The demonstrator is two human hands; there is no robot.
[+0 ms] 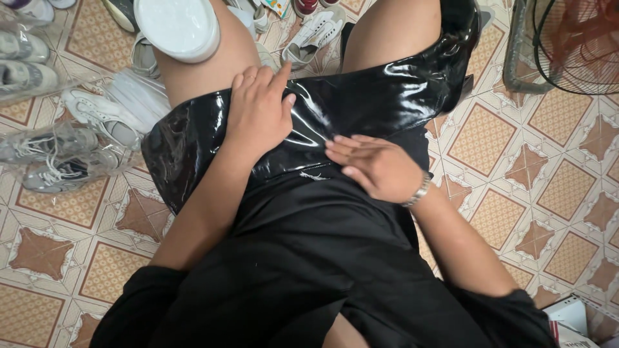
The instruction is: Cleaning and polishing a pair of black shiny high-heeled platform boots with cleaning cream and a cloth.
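A glossy black plastic sheet [380, 90] lies draped over my lap and thighs. My left hand [260, 109] rests flat on it over my left thigh, fingers together and pointing away from me. My right hand [374, 166] lies flat on the sheet's near edge, fingers pointing left, with a metal bracelet [420, 191] at the wrist. Neither hand grips anything. Below the sheet I see my black clothing [303, 258].
Several pale sneakers in clear bags [61, 151] lie on the patterned tile floor [548, 167] at left. A white round lid or tub [179, 27] sits by my left knee. More shoes [313, 32] lie ahead. A fan's wire guard [574, 45] stands at top right.
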